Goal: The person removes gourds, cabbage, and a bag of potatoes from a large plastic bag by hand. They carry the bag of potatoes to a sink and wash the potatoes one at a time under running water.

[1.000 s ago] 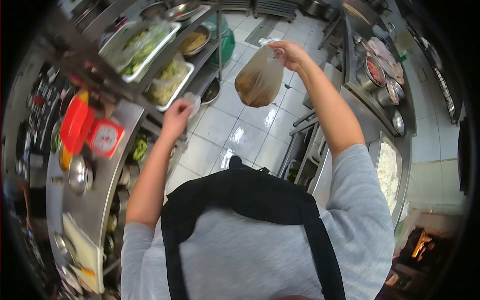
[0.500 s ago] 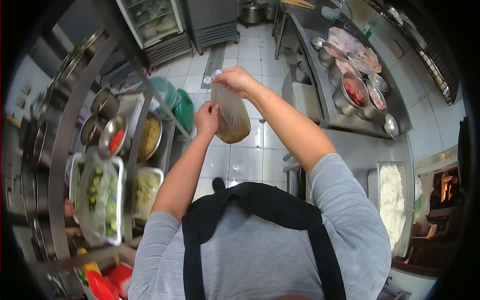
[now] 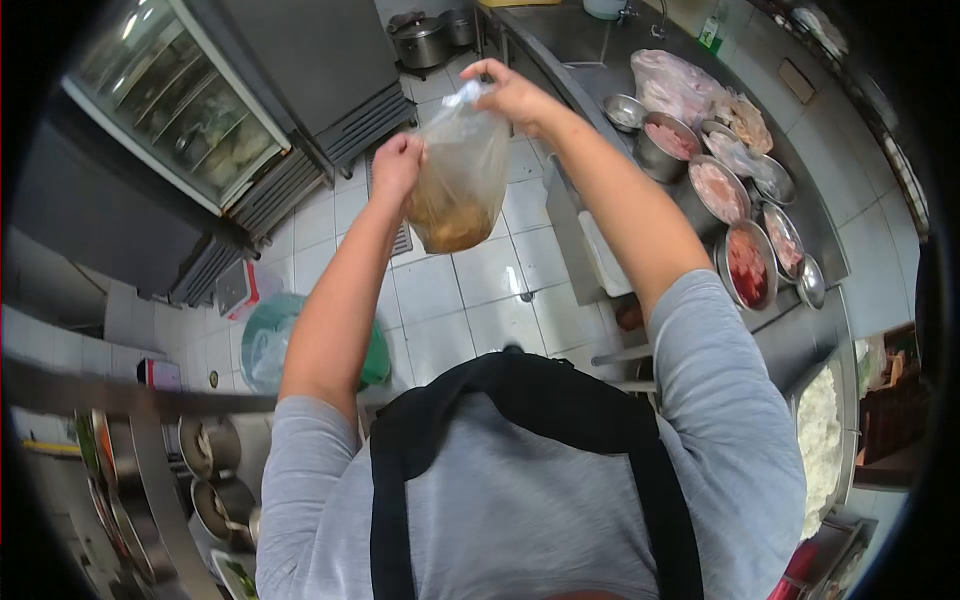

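A clear plastic bag hangs in front of me above the tiled floor, with brownish contents pooled in its bottom. My left hand is closed on the bag's upper left side, thumb and fingers pinched together. At the bunched top of the bag is my right hand, gripping the gathered plastic while its index finger arches above. What exactly the bag contains cannot be made out.
On the right, a steel counter bears metal bowls of raw meat and a tray of white food. A glass-door fridge stands left. Below it are a green bin and a shelf rack. Pots sit at the back.
My view has advanced and turned, bringing the fridge closer and moving the rack down and left. Both hands still hold the bag, now higher in view. My right index finger has lifted.
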Demonstrator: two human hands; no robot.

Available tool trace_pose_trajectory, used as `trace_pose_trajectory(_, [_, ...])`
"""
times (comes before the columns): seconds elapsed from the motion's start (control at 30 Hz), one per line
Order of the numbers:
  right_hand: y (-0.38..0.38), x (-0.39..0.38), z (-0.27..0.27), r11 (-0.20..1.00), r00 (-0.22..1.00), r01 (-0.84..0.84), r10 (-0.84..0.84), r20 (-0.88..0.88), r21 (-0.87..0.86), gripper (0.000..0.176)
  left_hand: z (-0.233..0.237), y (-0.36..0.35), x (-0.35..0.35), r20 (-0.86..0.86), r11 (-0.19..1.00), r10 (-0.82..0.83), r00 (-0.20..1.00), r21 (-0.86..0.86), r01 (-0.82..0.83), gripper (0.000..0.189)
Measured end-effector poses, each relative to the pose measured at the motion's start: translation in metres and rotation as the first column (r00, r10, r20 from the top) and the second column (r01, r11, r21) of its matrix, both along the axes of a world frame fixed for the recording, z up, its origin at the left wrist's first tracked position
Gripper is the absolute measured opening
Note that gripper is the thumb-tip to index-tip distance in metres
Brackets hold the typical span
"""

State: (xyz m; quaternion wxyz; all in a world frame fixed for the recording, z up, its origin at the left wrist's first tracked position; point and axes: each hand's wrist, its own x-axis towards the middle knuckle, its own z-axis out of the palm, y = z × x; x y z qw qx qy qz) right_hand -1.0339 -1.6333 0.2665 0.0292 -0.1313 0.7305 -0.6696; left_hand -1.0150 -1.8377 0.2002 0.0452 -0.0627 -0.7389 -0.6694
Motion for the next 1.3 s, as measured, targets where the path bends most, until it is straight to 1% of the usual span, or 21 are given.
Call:
trace_pose_trajectory(0.07, [0.026,-0.06,0.007,0.997,0.993,-0.075,0.073,-0.091,-0.015,0.027,0.022,0.018,-0.067,-0.053,0.999,-0.045,0.998,-0.006,0.045,0.02])
trace_pose_trajectory(0.1, [0.037,-0.08,0.016,0.997,0.996,-0.078,0.078,-0.049,0.002,0.024,0.028,0.026,-0.095,-0.071,0.998,-0.061,0.996,-0.011,0.061,0.02])
trace_pose_trajectory(0.17, [0.054,-0.128,0.028,1.0,0.989,-0.019,0.022,-0.145,0.026,0.021,0.051,0.049,-0.154,-0.011,0.996,-0.066,0.998,0.058,0.066,0.02])
trace_pose_trajectory(0.27, [0.08,-0.198,0.045,0.997,0.977,0.007,-0.022,-0.21,-0.074,0.028,0.078,0.087,-0.229,0.017,0.984,-0.116,0.993,0.136,0.113,0.019])
trace_pose_trajectory(0.37, [0.112,-0.262,0.062,0.998,0.958,0.059,-0.062,-0.28,-0.018,0.04,0.097,0.128,-0.308,0.011,0.953,-0.2,0.98,0.235,0.192,0.018])
trace_pose_trajectory(0.4, [0.125,-0.283,0.068,0.998,0.924,-0.013,-0.01,-0.382,-0.059,0.04,0.104,0.143,-0.331,0.005,0.943,-0.225,0.974,0.254,0.216,0.018])
trace_pose_trajectory(0.43, [0.136,-0.304,0.071,0.987,0.851,0.123,-0.053,-0.523,0.1,0.045,0.112,0.157,-0.356,-0.005,0.932,-0.25,0.968,0.27,0.242,0.018])
trace_pose_trajectory(0.5, [0.158,-0.341,0.076,0.832,0.637,0.449,-0.042,-0.77,0.326,0.054,0.125,0.187,-0.411,-0.077,0.914,-0.332,0.94,0.221,0.341,0.017])
trace_pose_trajectory(0.53, [0.169,-0.363,0.075,0.771,0.514,0.535,0.029,-0.857,0.346,0.051,0.13,0.206,-0.436,-0.099,0.9,-0.364,0.926,0.219,0.377,0.016])
trace_pose_trajectory(0.63, [0.201,-0.415,0.073,0.548,0.489,0.769,-0.175,-0.855,0.328,0.045,0.145,0.268,-0.497,-0.121,0.82,-0.457,0.881,0.327,0.47,0.015])
trace_pose_trajectory(0.67, [0.215,-0.43,0.075,0.56,0.513,0.771,-0.264,-0.817,0.303,0.041,0.142,0.293,-0.533,-0.126,0.794,-0.494,0.86,0.338,0.505,0.017])
trace_pose_trajectory(0.77, [0.257,-0.467,0.07,0.314,0.295,0.933,-0.386,-0.874,0.176,0.044,0.148,0.359,-0.589,-0.074,0.728,-0.57,0.818,0.415,0.545,0.019])
trace_pose_trajectory(0.8, [0.26,-0.461,0.077,0.188,0.301,0.953,-0.464,-0.833,0.239,0.045,0.149,0.378,-0.602,-0.039,0.713,-0.59,0.807,0.444,0.543,0.019])
trace_pose_trajectory(0.83, [0.265,-0.464,0.071,-0.016,0.127,0.989,-0.447,-0.886,0.149,0.047,0.139,0.4,-0.624,-0.046,0.678,-0.611,0.79,0.484,0.553,0.017])
trace_pose_trajectory(0.9, [0.281,-0.478,0.057,-0.403,-0.199,0.912,-0.288,-0.937,-0.069,0.051,0.116,0.45,-0.667,-0.068,0.6,-0.652,0.755,0.562,0.569,0.014])
trace_pose_trajectory(0.93, [0.304,-0.485,0.04,-0.365,-0.185,0.929,-0.324,-0.928,-0.058,0.048,0.116,0.467,-0.665,-0.032,0.604,-0.653,0.757,0.582,0.545,0.013])
trace_pose_trajectory(1.0, [0.35,-0.517,-0.004,-0.093,0.042,0.989,-0.563,-0.826,0.113,0.038,0.101,0.496,-0.656,0.054,0.627,-0.638,0.768,0.614,0.479,0.012])
trace_pose_trajectory(1.03, [0.369,-0.532,-0.028,0.069,0.173,0.983,-0.651,-0.739,0.17,0.034,0.086,0.514,-0.664,0.076,0.642,-0.667,0.741,0.564,0.52,0.012])
trace_pose_trajectory(1.07, [0.39,-0.545,-0.044,0.166,0.225,0.974,-0.723,-0.653,0.152,0.03,0.071,0.537,-0.677,0.088,0.647,-0.694,0.715,0.513,0.565,0.012])
trace_pose_trajectory(1.17, [0.436,-0.581,-0.085,0.216,0.205,0.975,-0.82,-0.535,0.043,0.024,0.033,0.592,-0.71,0.156,0.661,-0.719,0.678,0.458,0.595,0.013])
trace_pose_trajectory(1.3, [0.467,-0.603,-0.117,0.123,0.151,0.988,-0.902,-0.404,0.096,0.02,-0.019,0.649,-0.731,0.297,0.607,-0.794,0.531,0.428,0.669,0.015])
